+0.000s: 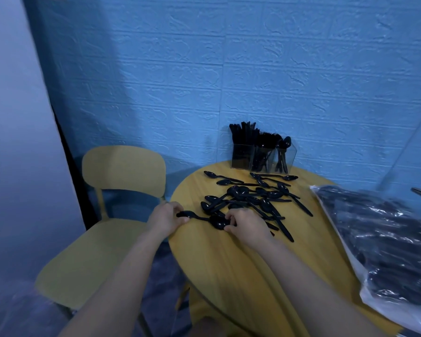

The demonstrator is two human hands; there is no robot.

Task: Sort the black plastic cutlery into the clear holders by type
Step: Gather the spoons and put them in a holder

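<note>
Both hands are gathering spoons at the table's [229, 268] near edge: the left hand [167, 218] pinches one spoon [188, 214], and the right hand's [247, 223] grip curls round another spoon's bowl [218, 223]. Next, I judge, they go to the rightmost holder [286, 158], which stands beside the pile [253, 198] at the far edge and holds few spoons.

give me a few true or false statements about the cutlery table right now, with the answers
1. The three clear holders stand at the far edge of the table, near the blue wall. True.
2. The loose pile of spoons lies on the yellow chair. False: it lies on the round table; the chair stands left of the table.
3. The left hand holds a black spoon. True.
4. The right hand rests on the plastic bag. False: it is at a spoon near the pile; the bag lies further right.
5. All three holders are empty. False: each holds black cutlery.
</note>
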